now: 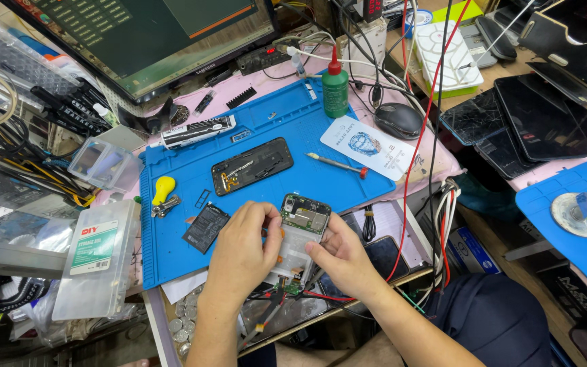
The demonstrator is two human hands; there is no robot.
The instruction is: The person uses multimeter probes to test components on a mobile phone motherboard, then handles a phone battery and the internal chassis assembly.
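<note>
Both my hands grip an opened phone body [301,231] with its circuit board exposed, held over the near edge of the blue work mat [253,115]. My left hand [242,253] clasps its left side, thumb near the board. My right hand [343,257] holds the right side and lower part. Red and black wires with a small green board [292,288] hang below the phone. A black phone back cover [252,165] lies on the mat above, and a flat black battery [205,228] rests left of my left hand.
A screwdriver [338,164], yellow pry tool [163,188], glue tube [197,131], green bottle [335,88] and printed card [368,146] sit on the mat. A monitor [144,34] stands behind. A black mouse [398,120], cracked screens [531,122] and plastic boxes [93,265] surround it.
</note>
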